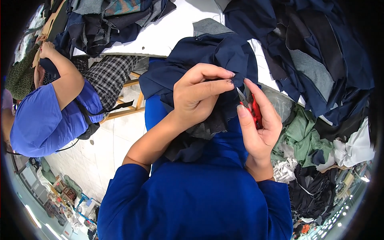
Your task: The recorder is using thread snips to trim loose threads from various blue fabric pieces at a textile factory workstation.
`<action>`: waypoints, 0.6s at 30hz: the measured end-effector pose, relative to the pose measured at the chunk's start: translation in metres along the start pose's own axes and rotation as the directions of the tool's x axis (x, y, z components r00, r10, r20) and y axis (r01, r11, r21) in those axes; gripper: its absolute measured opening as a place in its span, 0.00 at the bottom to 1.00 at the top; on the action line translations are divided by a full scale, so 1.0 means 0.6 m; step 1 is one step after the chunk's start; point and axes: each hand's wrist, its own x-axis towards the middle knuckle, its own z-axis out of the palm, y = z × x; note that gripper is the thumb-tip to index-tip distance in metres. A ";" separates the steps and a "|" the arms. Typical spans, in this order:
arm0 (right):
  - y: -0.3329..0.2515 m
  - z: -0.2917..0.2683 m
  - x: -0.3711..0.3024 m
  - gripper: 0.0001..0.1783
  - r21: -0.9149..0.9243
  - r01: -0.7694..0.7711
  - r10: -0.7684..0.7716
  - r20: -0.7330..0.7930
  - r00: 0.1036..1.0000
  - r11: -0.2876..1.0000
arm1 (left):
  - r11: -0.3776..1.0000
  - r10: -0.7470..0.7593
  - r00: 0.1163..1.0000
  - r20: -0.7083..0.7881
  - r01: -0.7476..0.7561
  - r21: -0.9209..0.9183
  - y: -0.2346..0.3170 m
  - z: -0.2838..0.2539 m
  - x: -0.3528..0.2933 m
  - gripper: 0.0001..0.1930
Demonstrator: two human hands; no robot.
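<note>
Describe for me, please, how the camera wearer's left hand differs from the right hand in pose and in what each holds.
The left hand pinches the navy cloth, while the right hand holds red-handled snips. The left hand's thumb and forefinger nearly meet at the tips; the right hand's stand well apart. The left hand's fingers reach toward the picture's right, whereas the right hand's forefinger points up and leftward. Both hands are bare.
</note>
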 end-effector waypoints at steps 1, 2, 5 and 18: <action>-0.001 -0.001 0.000 0.21 -0.003 -0.010 0.010 0.003 1.000 1.000 | 1.000 0.003 1.000 -0.001 -0.003 0.005 0.000 0.000 0.000 0.12; -0.003 -0.002 0.000 0.21 -0.003 -0.010 0.010 0.003 1.000 1.000 | 1.000 0.002 1.000 -0.001 -0.002 0.005 0.000 0.001 0.000 0.12; -0.006 -0.005 -0.001 0.21 -0.014 -0.063 0.063 0.019 0.998 0.998 | 1.000 0.004 1.000 -0.004 -0.003 0.025 0.000 0.002 0.000 0.12; -0.001 -0.002 -0.003 0.19 0.010 -0.068 0.068 0.011 0.998 0.998 | 0.997 0.036 0.999 -0.009 -0.035 0.068 -0.005 0.004 -0.002 0.12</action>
